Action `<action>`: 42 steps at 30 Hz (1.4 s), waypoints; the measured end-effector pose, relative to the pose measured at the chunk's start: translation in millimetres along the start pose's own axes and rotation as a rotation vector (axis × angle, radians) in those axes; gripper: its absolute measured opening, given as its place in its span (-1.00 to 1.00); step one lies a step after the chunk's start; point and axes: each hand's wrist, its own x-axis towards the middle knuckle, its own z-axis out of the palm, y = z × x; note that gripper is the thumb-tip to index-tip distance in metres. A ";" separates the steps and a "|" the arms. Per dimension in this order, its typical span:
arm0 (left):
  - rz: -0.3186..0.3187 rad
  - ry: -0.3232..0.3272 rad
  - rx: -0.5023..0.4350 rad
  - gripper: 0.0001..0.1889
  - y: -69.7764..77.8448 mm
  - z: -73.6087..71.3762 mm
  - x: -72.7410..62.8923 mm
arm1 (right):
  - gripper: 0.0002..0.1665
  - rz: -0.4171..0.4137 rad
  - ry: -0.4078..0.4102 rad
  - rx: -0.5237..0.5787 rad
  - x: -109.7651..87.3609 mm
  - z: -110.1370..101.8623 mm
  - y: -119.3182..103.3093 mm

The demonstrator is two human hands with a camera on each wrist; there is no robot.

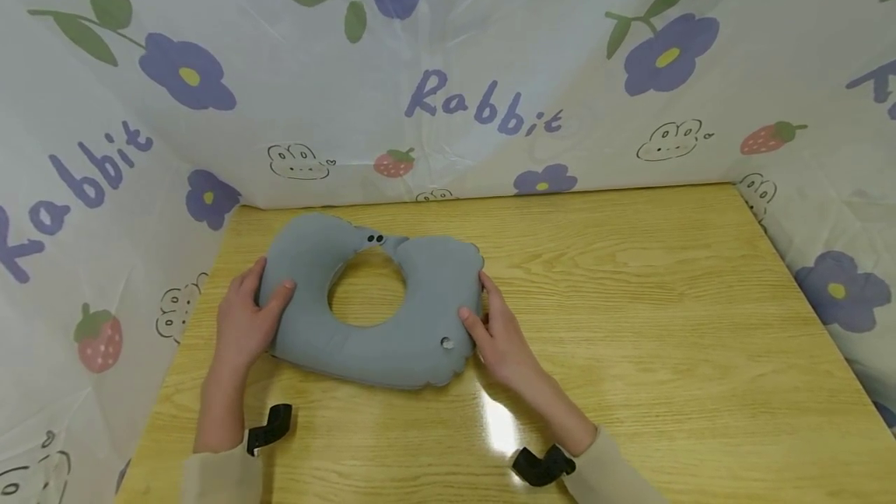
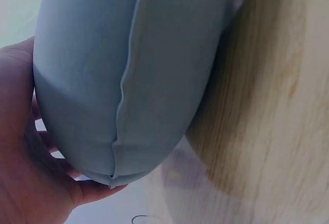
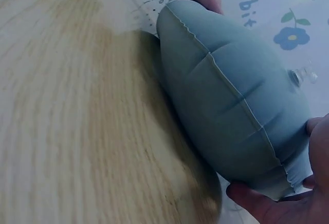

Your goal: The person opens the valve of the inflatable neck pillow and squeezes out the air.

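Observation:
A puffed-up grey-blue inflatable neck pillow (image 1: 364, 352) lies between both hands, left of the table's middle. Its round opening shows the wood below, and two dark snaps (image 1: 376, 239) join its ends at the far side. A clear air valve (image 1: 447, 343) sits at the near right corner. My left hand (image 1: 246, 321) grips the left side, thumb on top. On the right edge, my right hand (image 1: 505, 342) pinches the pillow between thumb and fingers. The seam along the pillow's side (image 2: 128, 90) shows in the left wrist view. Whether the underside fully touches the table cannot be told.
The wooden table (image 1: 630, 317) extends to the right of the pillow. A white cloth (image 1: 490, 37) printed with flowers and rabbits stands round the back and sides. Black curved pieces (image 1: 271, 428) sit at both wrists, by the beige sleeves (image 1: 224, 477).

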 end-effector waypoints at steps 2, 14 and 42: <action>0.005 0.009 0.011 -0.23 1.5 1.5 -1.0 | -0.16 -0.005 0.011 -0.005 0.9 -2.3 0.3; -0.003 -0.043 0.029 -0.16 14.7 3.4 -5.6 | -0.23 0.050 0.052 -0.008 12.4 -19.7 5.9; -0.005 0.001 0.006 -0.15 43.7 32.8 -21.9 | -0.32 0.066 0.103 -0.010 22.3 -60.0 25.3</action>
